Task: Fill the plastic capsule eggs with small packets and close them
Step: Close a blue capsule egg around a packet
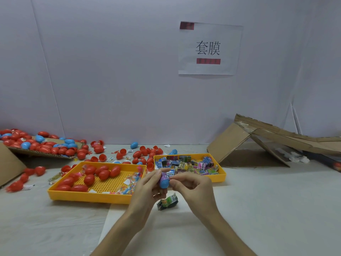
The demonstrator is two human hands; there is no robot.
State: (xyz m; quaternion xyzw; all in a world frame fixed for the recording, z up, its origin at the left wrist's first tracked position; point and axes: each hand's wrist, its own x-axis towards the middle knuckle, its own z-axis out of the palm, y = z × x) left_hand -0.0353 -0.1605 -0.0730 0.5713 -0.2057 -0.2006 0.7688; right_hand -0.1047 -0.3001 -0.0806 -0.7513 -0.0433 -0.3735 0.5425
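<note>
**One egg in hand, many to go**

Just in front of the packet tray (219, 179), the left hand (147, 189) grips a blue egg half (164, 183) while the right hand (190, 185) pinches a purple packet (164, 176) into it — not yet closed. Left of that tray lie closed red eggs (103, 174) — whether filled, I cannot tell.

Near table (267, 209) open right; egg tray (88, 197), packet tray (219, 179) block ahead (2 raised rims); loose packet (168, 202) centre.

Those red eggs (104, 174) are gleaming, smooth glossy plastic; the blue egg (164, 184) is shining likewise. The yellow tray (88, 197) is showing matt plastic with a studded floor, packets (201, 166) are glinting in printed film, cardboard (228, 141) is looking rough, dull.
</note>
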